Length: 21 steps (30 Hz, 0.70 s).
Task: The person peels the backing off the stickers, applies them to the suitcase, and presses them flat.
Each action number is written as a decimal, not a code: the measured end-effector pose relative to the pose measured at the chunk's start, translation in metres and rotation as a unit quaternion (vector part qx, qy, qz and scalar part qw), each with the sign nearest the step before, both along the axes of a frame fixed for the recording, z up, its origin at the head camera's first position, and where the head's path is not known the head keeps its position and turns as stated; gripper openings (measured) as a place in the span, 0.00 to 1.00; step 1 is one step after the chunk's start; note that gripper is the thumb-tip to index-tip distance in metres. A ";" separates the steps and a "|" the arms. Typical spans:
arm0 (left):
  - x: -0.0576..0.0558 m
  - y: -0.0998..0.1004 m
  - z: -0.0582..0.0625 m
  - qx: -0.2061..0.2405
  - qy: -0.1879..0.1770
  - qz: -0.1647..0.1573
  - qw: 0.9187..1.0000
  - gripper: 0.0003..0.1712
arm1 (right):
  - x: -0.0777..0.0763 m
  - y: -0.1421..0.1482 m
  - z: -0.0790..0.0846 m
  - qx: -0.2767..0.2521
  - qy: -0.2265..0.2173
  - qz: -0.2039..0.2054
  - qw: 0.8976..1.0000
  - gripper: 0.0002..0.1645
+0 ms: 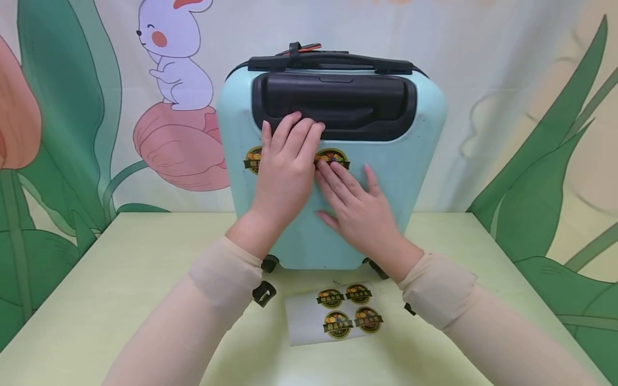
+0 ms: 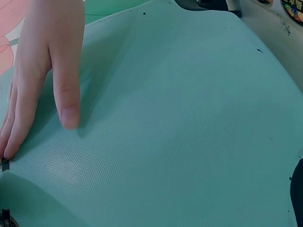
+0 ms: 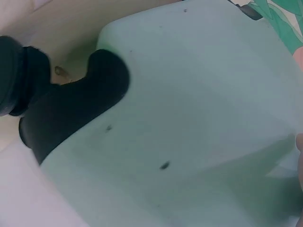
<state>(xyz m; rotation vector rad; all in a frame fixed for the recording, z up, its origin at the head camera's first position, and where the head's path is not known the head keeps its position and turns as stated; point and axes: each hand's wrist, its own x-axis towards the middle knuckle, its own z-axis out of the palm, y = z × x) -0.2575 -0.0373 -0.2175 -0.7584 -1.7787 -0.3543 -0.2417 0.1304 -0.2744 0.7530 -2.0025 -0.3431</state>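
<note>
A mint-green suitcase [image 1: 309, 230] stands upright on the table, its front towards me. My left hand [image 1: 287, 171] rests on its front just under the black handle recess [image 1: 338, 102], fingers pointing up and overlapping the recess edge. One round fruit sticker [image 1: 252, 161] is partly covered by that hand. Lower and to the right, my right hand [image 1: 359, 209] touches the lower edge of a second round sticker [image 1: 333, 156] with its extended fingertips. The left wrist view shows the right hand [image 2: 47, 71] with its thumb apart from the fingers.
Below the suitcase lies a white backing sheet [image 1: 301, 321] with several matching stickers. Black wheels [image 1: 379, 269] sit at the suitcase's lower corners, and a small black object [image 1: 264, 293] is beside the left forearm. A printed backdrop [image 1: 521, 107] hangs behind.
</note>
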 end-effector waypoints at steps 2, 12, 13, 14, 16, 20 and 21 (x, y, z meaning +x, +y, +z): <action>0.000 -0.001 0.000 0.001 0.002 -0.001 1.000 0.16 | 0.000 0.004 -0.002 -0.011 0.007 0.007 1.000 0.39; -0.001 0.002 -0.001 0.005 -0.005 -0.001 1.000 0.16 | 0.001 0.023 -0.011 -0.041 0.040 -0.027 0.998 0.40; -0.001 0.002 -0.001 0.007 -0.003 -0.001 1.000 0.17 | 0.001 0.021 -0.010 -0.038 0.035 -0.021 0.998 0.39; -0.001 0.002 -0.001 0.008 -0.003 -0.001 1.000 0.16 | 0.001 0.018 -0.009 -0.034 0.030 -0.013 0.999 0.39; -0.002 0.001 -0.002 0.008 -0.004 0.000 1.000 0.17 | 0.001 0.011 -0.006 -0.025 0.018 0.000 1.000 0.39; -0.001 0.000 0.000 0.007 -0.011 -0.003 1.000 0.17 | 0.002 -0.004 0.004 0.001 0.001 -0.005 1.000 0.41; -0.001 0.000 0.000 0.007 -0.011 -0.004 1.000 0.17 | 0.003 -0.006 0.007 0.005 -0.002 -0.009 1.000 0.41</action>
